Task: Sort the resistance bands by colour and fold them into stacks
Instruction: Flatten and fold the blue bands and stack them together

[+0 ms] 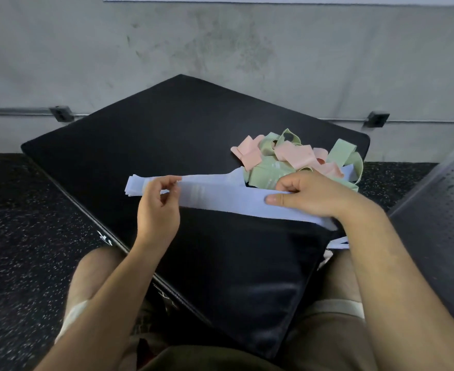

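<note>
Folding blue band (220, 191) flat on black pad (167, 129).
Fingers of left hand (159, 202) and right hand (308, 194) each pinch it; unsorted pink-green pile (287, 159) just behind. Next probably needs one end folded over evenly.

Just the one camera here, worn on the person's head, tilted forward and steeply down. It hangs close above the black pad (193, 124), which fills mid-frame. The grey wall (220, 36) runs across the top, and the wide lens bows the speckled floor (19, 223) at the sides.
</note>
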